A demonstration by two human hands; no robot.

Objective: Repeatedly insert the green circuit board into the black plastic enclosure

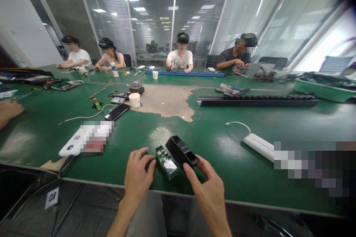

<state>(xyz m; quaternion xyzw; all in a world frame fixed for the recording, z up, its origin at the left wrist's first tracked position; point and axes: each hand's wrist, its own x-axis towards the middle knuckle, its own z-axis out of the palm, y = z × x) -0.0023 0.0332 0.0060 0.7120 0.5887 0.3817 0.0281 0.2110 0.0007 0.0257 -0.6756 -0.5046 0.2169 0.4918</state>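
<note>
My right hand (207, 183) grips the lower end of a black plastic housing (182, 152), thumb on the near side and fingers on the far side. The housing is tilted and has small rectangular openings in its face. Just left of it lies a green circuit board (167, 164) with stacked parts and a shiny silver-white piece on top. My left hand (140, 172) rests beside the board's left edge, fingers curved and apart from the thumb, holding nothing. Whether its fingertips touch the board is hard to tell.
A white device (72, 140) lies left, near a black phone (118, 112) and paper cup (134, 100). A white power strip (258, 146) sits right. Beyond are a black rail (256, 102), pliers (230, 89) and a green basket (322, 89). Several people sit across the green table (211, 129).
</note>
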